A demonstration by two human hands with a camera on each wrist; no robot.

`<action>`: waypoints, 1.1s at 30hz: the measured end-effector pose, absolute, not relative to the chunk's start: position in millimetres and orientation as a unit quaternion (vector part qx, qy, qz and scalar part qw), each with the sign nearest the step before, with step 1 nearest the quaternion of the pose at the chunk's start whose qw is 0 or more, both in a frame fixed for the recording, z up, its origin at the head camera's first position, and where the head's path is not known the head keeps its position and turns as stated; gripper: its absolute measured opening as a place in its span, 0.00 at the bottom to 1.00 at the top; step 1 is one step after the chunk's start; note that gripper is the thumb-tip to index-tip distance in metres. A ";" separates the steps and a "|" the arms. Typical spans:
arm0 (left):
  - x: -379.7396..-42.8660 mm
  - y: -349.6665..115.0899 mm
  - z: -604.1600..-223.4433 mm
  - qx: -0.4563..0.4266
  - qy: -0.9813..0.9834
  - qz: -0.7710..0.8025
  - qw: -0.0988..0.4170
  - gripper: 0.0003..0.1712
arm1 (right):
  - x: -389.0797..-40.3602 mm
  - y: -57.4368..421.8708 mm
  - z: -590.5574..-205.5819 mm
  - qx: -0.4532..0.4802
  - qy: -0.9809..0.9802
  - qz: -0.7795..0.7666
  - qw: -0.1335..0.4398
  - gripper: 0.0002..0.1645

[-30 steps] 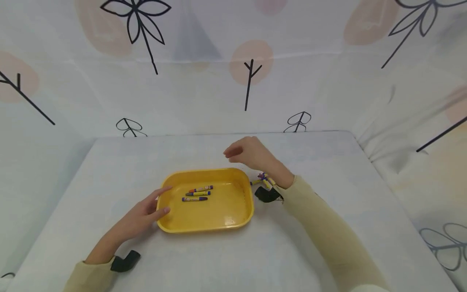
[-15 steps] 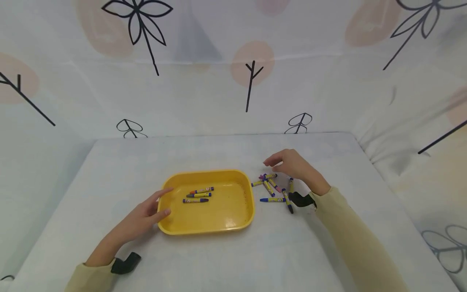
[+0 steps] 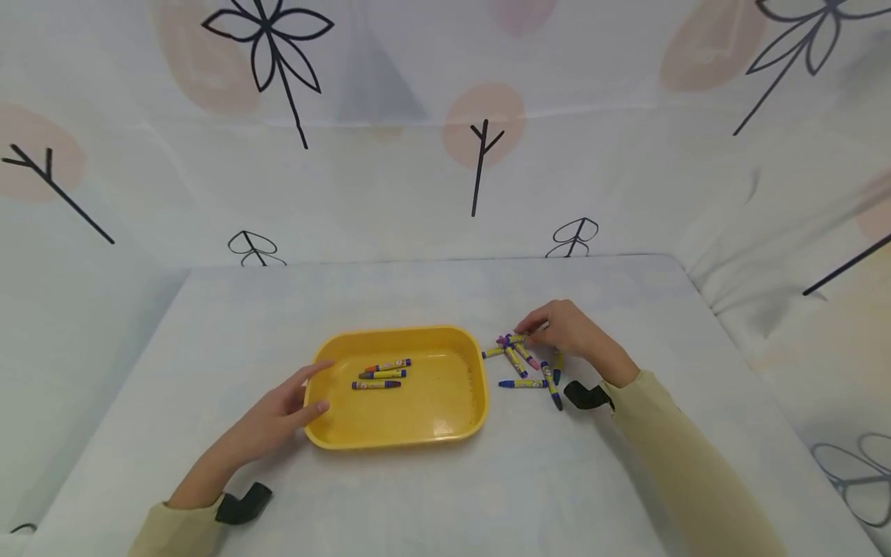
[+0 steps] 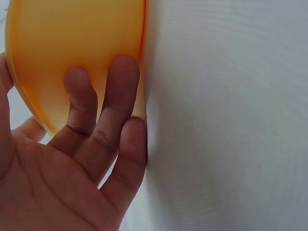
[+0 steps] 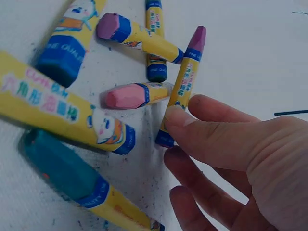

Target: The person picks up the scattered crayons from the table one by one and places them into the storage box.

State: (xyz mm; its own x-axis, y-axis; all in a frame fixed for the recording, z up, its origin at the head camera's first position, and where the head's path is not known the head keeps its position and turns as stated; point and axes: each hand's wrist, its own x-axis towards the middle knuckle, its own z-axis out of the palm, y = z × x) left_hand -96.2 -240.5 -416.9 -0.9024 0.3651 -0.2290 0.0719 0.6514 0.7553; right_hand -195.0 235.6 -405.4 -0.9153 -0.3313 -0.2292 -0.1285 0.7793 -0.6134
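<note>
A yellow tray (image 3: pixel 418 414) lies on the table, and my left hand (image 3: pixel 267 422) holds its left end. Thumb and index finger reach over the rim; in the left wrist view, other fingers (image 4: pixel 122 82) lie against the outer wall. Inside the tray are an orange crayon (image 3: pixel 388 364), a grey-tipped crayon (image 3: pixel 383 374) and a dark-tipped crayon (image 3: pixel 376 384). Right of the tray, my right hand (image 3: pixel 574 329) pinches a purple crayon (image 5: pixel 188 77) near its blunt end between thumb and finger. The crayon leans over others in a loose pile.
Around the right hand lie several more crayons, among them a pink crayon (image 5: pixel 130 95), a teal crayon (image 5: pixel 67 166) and a blue-tipped crayon (image 3: pixel 522 384). A white cloth covers the table (image 3: pixel 390 503). A patterned cloth wall (image 3: pixel 390 178) rises behind it.
My right hand has moved from above the tray's far right corner rightward and down to the crayon pile, where it has taken hold of the purple crayon. The left hand stays on the tray.
</note>
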 end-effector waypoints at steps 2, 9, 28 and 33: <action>-96.5 -239.9 -416.8 0.122 0.890 0.399 0.184 0.37 | -194.7 236.3 -407.0 -0.126 0.930 -0.306 0.162 0.13; -97.1 -240.2 -415.7 0.123 0.891 0.395 0.186 0.37 | -193.6 237.0 -408.5 -0.136 0.932 -0.301 0.152 0.12; -97.3 -241.5 -419.7 0.118 0.895 0.390 0.180 0.37 | -183.3 221.3 -381.2 -0.244 0.914 -0.314 0.080 0.13; -97.5 -241.1 -421.4 0.124 0.892 0.396 0.180 0.36 | -177.2 194.3 -362.2 -0.293 0.894 -0.330 0.080 0.12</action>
